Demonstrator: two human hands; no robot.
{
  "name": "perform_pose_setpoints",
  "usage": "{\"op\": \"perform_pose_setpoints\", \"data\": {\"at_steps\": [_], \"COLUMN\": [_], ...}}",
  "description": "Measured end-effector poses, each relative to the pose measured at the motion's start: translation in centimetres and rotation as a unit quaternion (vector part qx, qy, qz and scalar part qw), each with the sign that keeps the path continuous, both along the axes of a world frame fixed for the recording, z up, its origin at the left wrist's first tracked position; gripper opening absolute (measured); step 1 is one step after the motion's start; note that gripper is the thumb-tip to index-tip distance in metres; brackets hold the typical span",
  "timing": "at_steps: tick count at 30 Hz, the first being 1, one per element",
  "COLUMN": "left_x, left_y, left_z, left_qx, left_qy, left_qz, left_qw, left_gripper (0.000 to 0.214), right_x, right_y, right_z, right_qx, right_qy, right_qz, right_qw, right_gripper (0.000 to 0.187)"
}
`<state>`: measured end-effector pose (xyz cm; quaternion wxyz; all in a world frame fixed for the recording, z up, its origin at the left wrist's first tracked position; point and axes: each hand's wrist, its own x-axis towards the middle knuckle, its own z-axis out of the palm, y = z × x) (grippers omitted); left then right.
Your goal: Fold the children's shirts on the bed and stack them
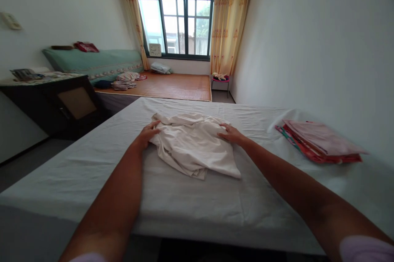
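Where the white-sheeted bed (92, 180) fills the room, our left hand (148, 132) and right hand (230, 134) lie flat, gripping nothing, on crumpled cloth (193, 145).

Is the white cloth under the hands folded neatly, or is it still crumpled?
Crumpled: the white cloth lies bunched in uneven wrinkles, with no straight fold lines.

Folds of the white garment (193, 143) hide its shape, and both forearms run off the bottom edge.

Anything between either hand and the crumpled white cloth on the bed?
Nothing visible. The left hand and right hand already rest on opposite edges of the crumpled white cloth garment; the folded pink-and-red fabric stack lies apart, to the right.
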<state>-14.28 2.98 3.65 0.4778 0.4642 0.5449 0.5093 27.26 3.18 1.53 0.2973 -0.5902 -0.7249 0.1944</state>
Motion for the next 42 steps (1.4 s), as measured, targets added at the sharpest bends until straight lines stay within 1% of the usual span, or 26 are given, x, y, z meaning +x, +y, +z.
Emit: {"op": "perform_pose_setpoints", "data": {"at_steps": [2, 4, 5, 7, 9, 11, 12, 13, 14, 15, 17, 18, 19, 20, 21, 23, 25, 27, 30, 31, 33, 36, 38, 39, 41, 42], "left_x": [-0.1, -0.1, 0.1, 0.5, 1.2, 1.7, 1.9, 2.1, 2.2, 2.3, 2.4, 2.6, 2.7, 2.9, 3.1, 3.6, 4.1, 4.4, 4.3, 4.0, 3.3, 2.4, 2.1, 2.1, 2.2, 2.4], "left_y": [-0.3, -0.3, -0.1, 0.3, 0.7, 0.6, 0.4, 0.0, -0.6, -1.3, -2.8, -3.4, -3.9, -4.3, -4.6, -4.7, -4.4, -4.1, -3.8, -3.8, -3.9, -4.2, -4.4, -4.5, -4.6, -4.6], "left_z": [0.1, -0.2, -0.5, -1.0, -1.2, -0.7, -0.3, 0.4, 1.1, 1.9, 3.4, 3.9, 4.3, 4.4, 4.4, 4.0, 3.5, 3.2, 3.2, 3.4, 3.9, 4.6, 4.9, 5.0, 4.9, 4.8], "left_qx": [0.006, 0.021, 0.026, 0.039, 0.075, 0.137, 0.161, 0.170, 0.168, 0.156, 0.128, 0.124, 0.127, 0.135, 0.144, 0.158, 0.160, 0.160, 0.167, 0.172, 0.181, 0.162, 0.136, 0.126, 0.116, 0.109], "left_qy": [0.000, 0.005, 0.014, 0.057, 0.119, 0.172, 0.192, 0.206, 0.220, 0.235, 0.274, 0.294, 0.313, 0.330, 0.343, 0.359, 0.359, 0.352, 0.326, 0.305, 0.252, 0.211, 0.215, 0.214, 0.200, 0.189], "left_qz": [-0.016, -0.028, -0.025, -0.007, 0.019, 0.015, -0.014, -0.064, -0.137, -0.228, -0.406, -0.472, -0.515, -0.538, -0.543, -0.536, -0.526, -0.506, -0.455, -0.447, -0.462, -0.534, -0.569, -0.574, -0.550, -0.517], "left_qw": [1.000, 0.999, 0.999, 0.998, 0.990, 0.975, 0.968, 0.961, 0.951, 0.932, 0.862, 0.822, 0.788, 0.764, 0.752, 0.748, 0.754, 0.771, 0.812, 0.823, 0.831, 0.802, 0.782, 0.780, 0.802, 0.827], "left_gripper": [0.077, 0.081, 0.081, 0.079, 0.070, 0.057, 0.049, 0.042, 0.038, 0.035, 0.036, 0.038, 0.041, 0.044, 0.045, 0.041, 0.035, 0.028, 0.026, 0.027, 0.028, 0.030, 0.031, 0.032, 0.031, 0.032], "right_x": [0.2, 1.7, 2.8, 5.2, 7.2, 8.3, 8.6, 8.6, 8.5, 8.3, 8.0, 7.9, 7.8, 7.9, 8.0, 8.3, 8.7, 9.2, 10.7, 11.4, 13.0, 15.3, 16.2, 16.5, 16.7, 16.7], "right_y": [0.8, 1.4, 1.6, 1.7, 1.3, 0.3, -0.4, -1.3, -2.3, -3.4, -5.8, -6.9, -8.0, -8.8, -9.5, -10.1, -10.1, -9.7, -9.4, -9.5, -10.0, -10.8, -11.3, -11.5, -11.6, -11.6], "right_z": [1.0, 2.5, 3.4, 5.1, 6.4, 6.7, 6.6, 6.3, 6.0, 5.6, 4.8, 4.5, 4.2, 3.9, 3.6, 3.0, 2.1, 1.4, 1.2, 1.5, 2.2, 3.3, 3.8, 4.0, 4.1, 4.1], "right_qx": [0.003, 0.033, 0.062, 0.094, 0.104, 0.102, 0.097, 0.091, 0.075, 0.043, -0.051, -0.091, -0.115, -0.118, -0.100, -0.053, -0.016, 0.015, 0.025, 0.006, -0.068, -0.211, -0.276, -0.296, -0.302, -0.288], "right_qy": [0.015, 0.026, 0.030, 0.032, 0.034, 0.034, 0.034, 0.036, 0.036, 0.033, 0.006, -0.015, -0.038, -0.058, -0.072, -0.088, -0.099, -0.111, -0.070, -0.035, 0.037, 0.074, 0.074, 0.076, 0.089, 0.102], "right_qz": [-0.003, -0.075, -0.123, -0.165, -0.172, -0.165, -0.157, -0.150, -0.129, -0.086, 0.059, 0.140, 0.208, 0.250, 0.262, 0.249, 0.220, 0.172, 0.098, 0.090, 0.099, 0.138, 0.161, 0.172, 0.182, 0.177], "right_qw": [1.000, 0.996, 0.990, 0.981, 0.979, 0.981, 0.982, 0.984, 0.988, 0.995, 0.997, 0.986, 0.971, 0.959, 0.957, 0.963, 0.970, 0.979, 0.992, 0.995, 0.992, 0.965, 0.945, 0.937, 0.932, 0.936], "right_gripper": [0.027, 0.020, 0.021, 0.029, 0.032, 0.032, 0.032, 0.032, 0.032, 0.034, 0.039, 0.044, 0.047, 0.051, 0.053, 0.054, 0.053, 0.048, 0.027, 0.022, 0.029, 0.042, 0.044, 0.044, 0.043, 0.043]}}
